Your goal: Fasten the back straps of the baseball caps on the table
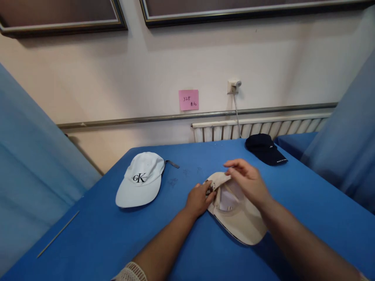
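Observation:
A beige baseball cap (249,220) lies tipped on the blue table, its hollow inside facing me and its brim pointing toward the near right. My left hand (200,200) is closed on the cap's left side, over a dark patch there. At the cap's far edge is my right hand (249,181), thumb and fingers bent together around the rim. Part of the cap's right side is hidden behind that hand and wrist.
A white cap (143,179) with black letters sits on the left, its strap sticking out. A black cap (265,149) rests at the far right. A thin stick (58,234) lies by the left edge. Behind the blue table (187,164) are a radiator (258,128) and a metal rail (146,118).

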Demonstrator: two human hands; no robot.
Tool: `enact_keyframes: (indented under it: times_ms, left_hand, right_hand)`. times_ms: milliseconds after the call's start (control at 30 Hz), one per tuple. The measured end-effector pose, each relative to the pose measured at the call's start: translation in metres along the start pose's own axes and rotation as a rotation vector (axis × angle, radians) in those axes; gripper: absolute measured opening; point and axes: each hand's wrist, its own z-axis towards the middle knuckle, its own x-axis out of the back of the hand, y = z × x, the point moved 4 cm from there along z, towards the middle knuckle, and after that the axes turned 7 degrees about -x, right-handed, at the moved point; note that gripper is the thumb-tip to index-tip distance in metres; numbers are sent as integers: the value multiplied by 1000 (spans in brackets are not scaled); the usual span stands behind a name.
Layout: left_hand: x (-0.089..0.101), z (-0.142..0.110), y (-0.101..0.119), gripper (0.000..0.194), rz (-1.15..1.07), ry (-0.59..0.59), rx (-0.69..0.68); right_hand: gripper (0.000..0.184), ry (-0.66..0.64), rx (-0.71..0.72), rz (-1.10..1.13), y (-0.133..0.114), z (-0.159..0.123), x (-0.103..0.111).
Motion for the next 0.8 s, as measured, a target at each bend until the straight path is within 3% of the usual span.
enact_keyframes:
  times_ms: [67, 167, 233, 367, 433, 600, 800]
  left_hand:
    - [-2, 4, 2, 32, 6, 9, 8]
    - [-5, 5, 0, 32, -34, 52, 31]
    - [-5, 3, -2, 29, -91, 89, 51]
    - [0, 1, -6, 21, -173, 160, 50]
    - [4, 0, -9, 19, -193, 214, 63]
    - [13, -4, -15, 22, -232, 306, 115]
    - [17, -9, -10, 23, -271, 318, 88]
  right_hand:
    - [18, -43, -66, -58, 24, 7, -24]
    - [19, 3, -122, -146, 71, 18, -36]
    - [18, 55, -17, -222, 89, 20, -34]
    - [21, 21, 403, -372, 84, 5, -34]
    - [24, 0, 522, -479, 76, -1, -36]
    - [30, -94, 610, -741, 72, -5, -45]
    - [34, -104, 597, -716, 72, -6, -46]
